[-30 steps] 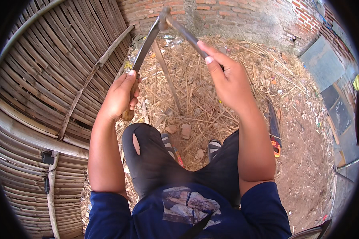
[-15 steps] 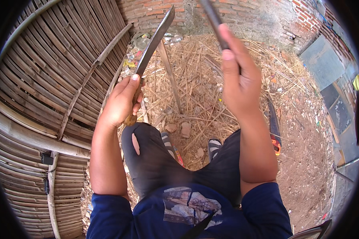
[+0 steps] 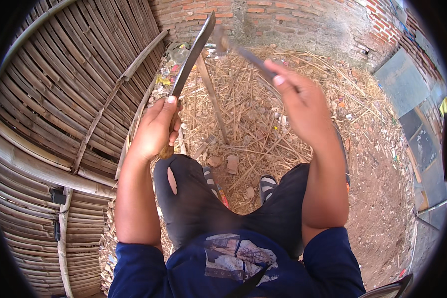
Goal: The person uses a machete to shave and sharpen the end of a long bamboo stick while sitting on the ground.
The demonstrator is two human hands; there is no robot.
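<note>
My left hand is closed around the handle of a machete, its dark blade slanting up and away to the right. Behind the blade, the top of a wooden stake shows; I cannot tell whether they touch. My right hand grips the dark handle of a hammer. The hammer's head, smeared by motion, is close to the right of the blade near its tip.
Dry straw and bamboo slivers cover the ground between my feet, with broken brick pieces among them. A bamboo slat wall stands at left, a brick wall ahead. Grey panels lean at the right. My right forearm mostly hides a saw.
The hammer has swung down and to the left, its head now near the machete's blade. My left hand and the machete have shifted only slightly.
</note>
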